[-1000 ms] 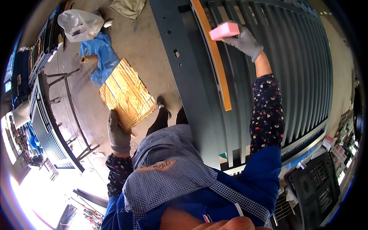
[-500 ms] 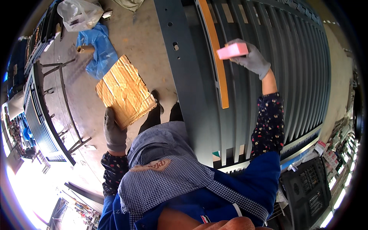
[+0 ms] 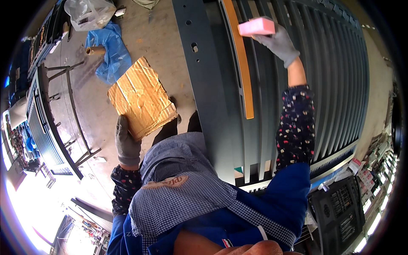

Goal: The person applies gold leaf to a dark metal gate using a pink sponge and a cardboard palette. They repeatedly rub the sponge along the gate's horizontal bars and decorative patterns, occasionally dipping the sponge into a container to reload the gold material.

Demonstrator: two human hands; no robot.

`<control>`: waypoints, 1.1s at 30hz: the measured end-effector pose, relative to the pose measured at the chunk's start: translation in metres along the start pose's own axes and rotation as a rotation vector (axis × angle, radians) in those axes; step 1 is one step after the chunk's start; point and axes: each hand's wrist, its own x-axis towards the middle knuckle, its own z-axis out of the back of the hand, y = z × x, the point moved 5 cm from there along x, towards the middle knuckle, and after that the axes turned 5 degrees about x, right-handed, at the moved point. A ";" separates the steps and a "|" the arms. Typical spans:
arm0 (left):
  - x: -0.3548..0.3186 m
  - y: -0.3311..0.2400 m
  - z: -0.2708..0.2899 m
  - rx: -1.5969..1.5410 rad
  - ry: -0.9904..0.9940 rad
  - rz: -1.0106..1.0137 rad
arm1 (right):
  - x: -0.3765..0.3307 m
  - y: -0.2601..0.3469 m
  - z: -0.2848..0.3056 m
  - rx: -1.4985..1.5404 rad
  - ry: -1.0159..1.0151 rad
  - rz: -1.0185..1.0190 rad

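My gloved left hand (image 3: 127, 142) grips the lower left edge of a gold-coated cardboard sheet (image 3: 142, 100), which is creased and tilted over the floor. In my gloved right hand (image 3: 278, 44) is a pink sponge block (image 3: 257, 26), held over a large dark grey slatted metal panel (image 3: 221, 140). The sponge's left end is at the orange strip (image 3: 241, 63) that runs along the panel; whether it touches the strip, I cannot tell.
A blue plastic sheet (image 3: 117, 53) with a cardboard tube (image 3: 95, 50) lies on the floor, below a clear plastic bag (image 3: 87, 15). Further left stands another slatted panel (image 3: 46, 131) on a metal frame. A black tool case (image 3: 338, 208) is at lower right.
My right hand has moved up along the orange strip with the sponge. The cardboard in my left hand has shifted slightly up and right.
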 end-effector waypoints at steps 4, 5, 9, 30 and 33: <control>0.003 -0.002 0.004 0.042 -0.024 -0.009 | 0.010 0.013 -0.015 -0.032 0.032 0.009; 0.004 0.001 0.006 0.061 -0.034 -0.011 | 0.007 0.008 -0.016 -0.068 0.054 0.043; 0.011 -0.003 0.001 0.059 0.011 -0.027 | -0.021 0.002 -0.029 -0.069 0.122 0.149; 0.025 -0.006 -0.001 0.042 0.050 -0.029 | -0.015 0.017 -0.033 -0.025 0.078 0.060; 0.028 -0.007 0.004 0.034 0.057 -0.022 | -0.007 0.020 -0.040 -0.201 0.106 0.096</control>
